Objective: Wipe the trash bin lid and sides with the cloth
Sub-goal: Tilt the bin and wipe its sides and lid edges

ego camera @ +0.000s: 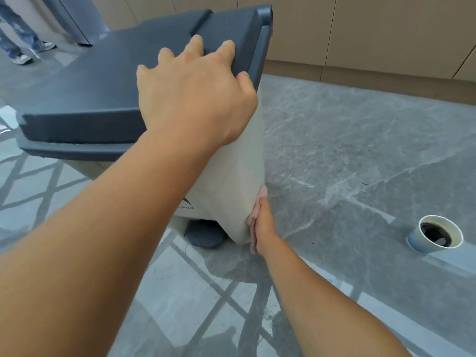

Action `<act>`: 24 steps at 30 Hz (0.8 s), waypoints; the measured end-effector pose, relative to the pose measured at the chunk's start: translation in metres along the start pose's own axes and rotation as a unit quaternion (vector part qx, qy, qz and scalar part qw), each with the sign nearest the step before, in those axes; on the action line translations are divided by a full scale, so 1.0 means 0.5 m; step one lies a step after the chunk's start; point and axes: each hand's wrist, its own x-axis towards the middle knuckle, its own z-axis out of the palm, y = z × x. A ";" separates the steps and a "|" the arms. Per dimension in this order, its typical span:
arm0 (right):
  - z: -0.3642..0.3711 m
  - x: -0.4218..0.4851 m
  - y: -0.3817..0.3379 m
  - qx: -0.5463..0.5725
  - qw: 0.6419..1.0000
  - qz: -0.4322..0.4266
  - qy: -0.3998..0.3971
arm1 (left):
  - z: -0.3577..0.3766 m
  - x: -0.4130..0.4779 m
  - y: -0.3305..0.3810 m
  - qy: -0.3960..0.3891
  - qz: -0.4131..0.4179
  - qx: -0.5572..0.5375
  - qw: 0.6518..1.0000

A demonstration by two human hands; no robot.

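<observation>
A beige trash bin [231, 176] with a dark grey lid [98, 81] stands on the floor in front of me. My left hand [198, 94] lies on the lid's right edge, fingers spread and curled over the raised rear part. My right hand [262, 225] presses a pink cloth [262, 194] flat against the bin's right side, low down near the base. Only the cloth's edges show past the hand. A dark grey foot pedal [204, 235] sticks out under the bin's front.
A paper cup [435, 234] with dark liquid stands on the grey marble floor at the right. Beige wall panels [360, 34] run behind the bin. A person's legs in jeans and sneakers [18, 39] stand at the far left.
</observation>
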 end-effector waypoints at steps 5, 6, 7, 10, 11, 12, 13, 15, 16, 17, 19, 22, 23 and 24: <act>0.090 -0.114 -0.080 0.070 0.991 -0.112 -0.036 | -0.008 -0.004 0.006 -0.015 -0.021 -0.011 1.000; 0.120 -0.141 -0.108 0.063 0.983 -0.167 -0.045 | -0.009 -0.005 0.007 -0.020 -0.024 -0.011 0.999; 0.150 -0.173 -0.142 0.021 0.973 -0.226 -0.033 | -0.010 -0.005 0.008 -0.022 -0.029 -0.012 0.999; 0.192 -0.232 -0.222 -0.058 0.942 -0.328 -0.035 | -0.018 -0.012 0.009 -0.012 -0.045 -0.027 0.999; 0.188 -0.241 -0.234 -0.085 0.936 -0.339 -0.042 | -0.022 -0.015 0.008 -0.010 -0.053 -0.034 0.998; 0.178 -0.255 -0.240 -0.130 0.926 -0.350 -0.054 | -0.027 -0.019 0.007 -0.014 -0.060 -0.041 0.997; 0.164 -0.273 -0.242 -0.188 0.911 -0.362 -0.067 | -0.031 -0.023 0.008 -0.023 -0.062 -0.052 0.996; 0.134 -0.295 -0.246 -0.285 0.874 -0.382 -0.092 | -0.042 -0.024 0.012 -0.032 -0.056 -0.093 0.994; 0.126 -0.297 -0.250 -0.323 0.860 -0.381 -0.102 | -0.050 -0.024 0.010 -0.028 -0.053 -0.130 0.990; 0.122 -0.298 -0.255 -0.352 0.854 -0.369 -0.105 | -0.059 -0.026 0.002 -0.022 -0.055 -0.178 0.982; 0.128 -0.303 -0.263 -0.385 0.857 -0.330 -0.095 | -0.070 -0.043 -0.034 0.002 -0.057 -0.283 0.957; 0.130 -0.301 -0.256 -0.367 0.863 -0.335 -0.096 | -0.070 -0.103 -0.141 0.113 -0.090 -0.293 0.945; 0.129 -0.297 -0.251 -0.358 0.862 -0.342 -0.104 | -0.061 -0.125 -0.193 0.159 -0.135 -0.274 0.939; 0.126 -0.289 -0.243 -0.354 0.860 -0.351 -0.110 | -0.045 -0.146 -0.252 0.192 -0.201 -0.271 0.922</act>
